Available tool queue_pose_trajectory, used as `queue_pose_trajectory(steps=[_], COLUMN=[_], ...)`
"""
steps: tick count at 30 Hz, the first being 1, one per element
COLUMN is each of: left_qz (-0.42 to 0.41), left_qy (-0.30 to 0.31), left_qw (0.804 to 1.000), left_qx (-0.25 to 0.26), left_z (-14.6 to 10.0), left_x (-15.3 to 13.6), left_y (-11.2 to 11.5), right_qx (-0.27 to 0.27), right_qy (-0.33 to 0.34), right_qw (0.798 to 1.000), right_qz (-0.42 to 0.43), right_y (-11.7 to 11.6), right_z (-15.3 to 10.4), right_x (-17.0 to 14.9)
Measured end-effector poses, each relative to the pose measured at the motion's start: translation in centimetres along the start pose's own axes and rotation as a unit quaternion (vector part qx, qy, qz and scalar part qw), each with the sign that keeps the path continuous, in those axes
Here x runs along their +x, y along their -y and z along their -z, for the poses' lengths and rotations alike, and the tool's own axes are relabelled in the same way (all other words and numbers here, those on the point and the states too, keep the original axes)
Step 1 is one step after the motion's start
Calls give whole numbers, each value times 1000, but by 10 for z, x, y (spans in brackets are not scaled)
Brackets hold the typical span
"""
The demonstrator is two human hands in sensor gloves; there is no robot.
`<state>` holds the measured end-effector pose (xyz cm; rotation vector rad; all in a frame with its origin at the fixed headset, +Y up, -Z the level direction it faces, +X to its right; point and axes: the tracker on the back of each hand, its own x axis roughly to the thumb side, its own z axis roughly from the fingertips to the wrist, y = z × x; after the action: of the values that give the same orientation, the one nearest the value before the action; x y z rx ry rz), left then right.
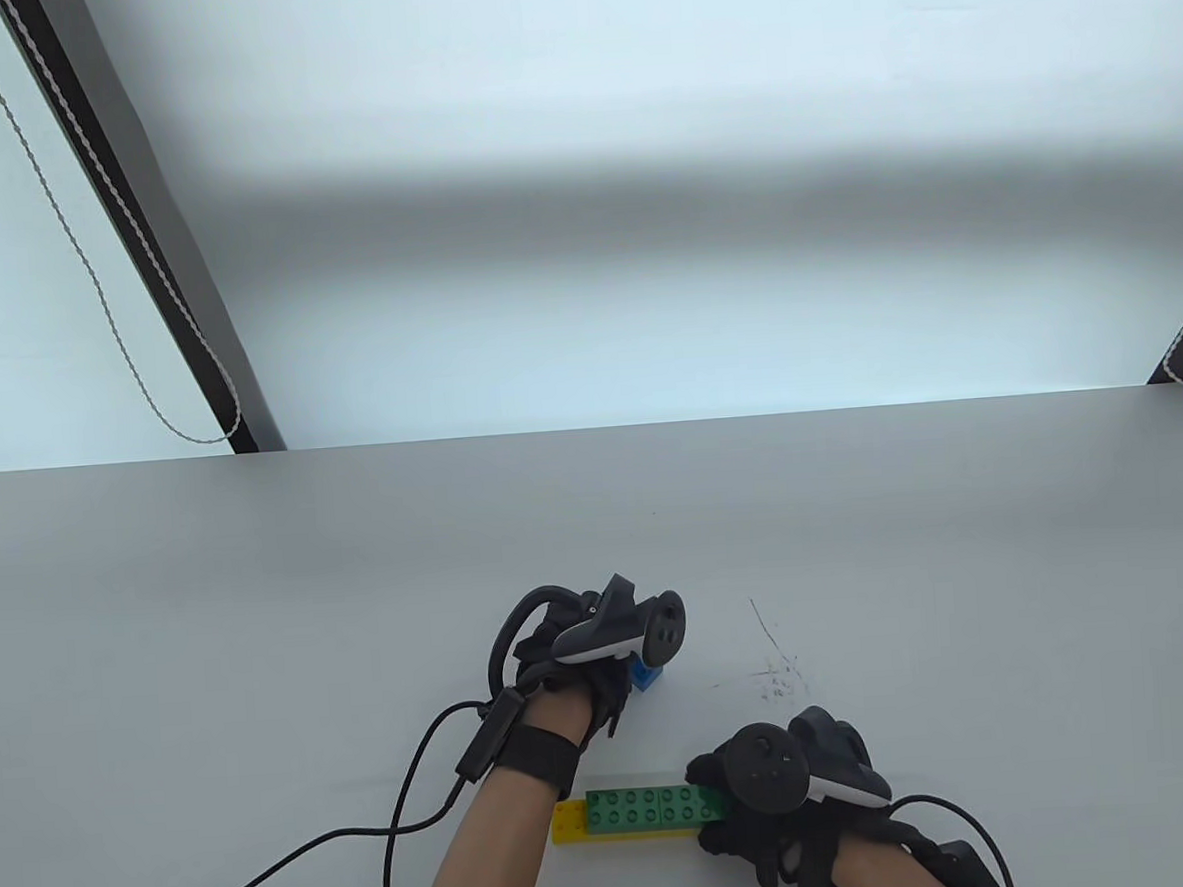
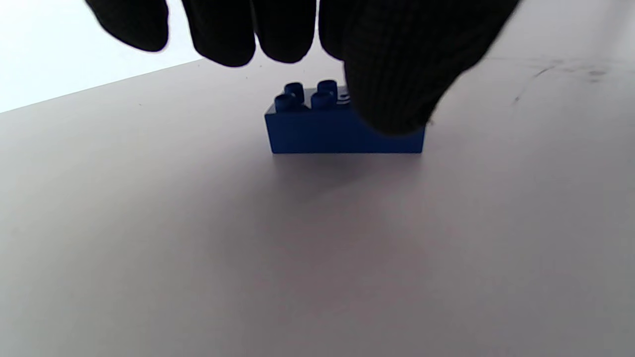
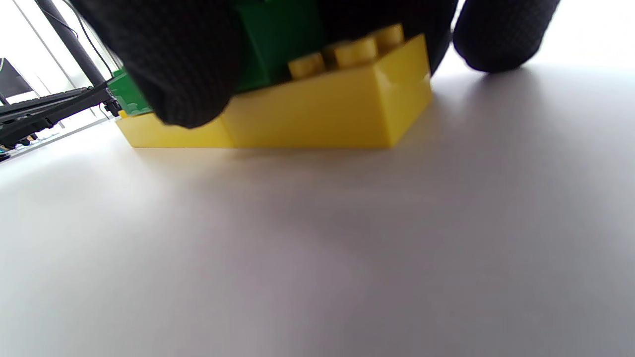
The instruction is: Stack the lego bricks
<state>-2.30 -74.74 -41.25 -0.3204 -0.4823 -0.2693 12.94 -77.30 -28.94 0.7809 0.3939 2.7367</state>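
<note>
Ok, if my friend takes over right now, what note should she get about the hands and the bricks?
Left hand: fingers touch the blue brick, which sits flat on the table; no firm grip visible.
Right hand: holds the right end of the stack.
Done: green brick sits on the yellow brick, offset so yellow studs show at both ends.
Left: lift the blue brick and probably press it onto the green.
</note>
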Motion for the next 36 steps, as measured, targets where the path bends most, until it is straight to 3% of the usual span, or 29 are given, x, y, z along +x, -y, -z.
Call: queue_pose_trajectory(steps=[15,36], left_qz=[20,-3], left_qy=[8,2], left_qw=[1000,1000], left_qx=[0,2], left_z=[10,3], left_x=[11,5], left_y=[6,5], right_qx=[0,0], right_qy=[0,0], right_qw=[1000,1000], right_qz=[0,0], right_y=[0,0], right_z=[0,0], right_x=[0,0])
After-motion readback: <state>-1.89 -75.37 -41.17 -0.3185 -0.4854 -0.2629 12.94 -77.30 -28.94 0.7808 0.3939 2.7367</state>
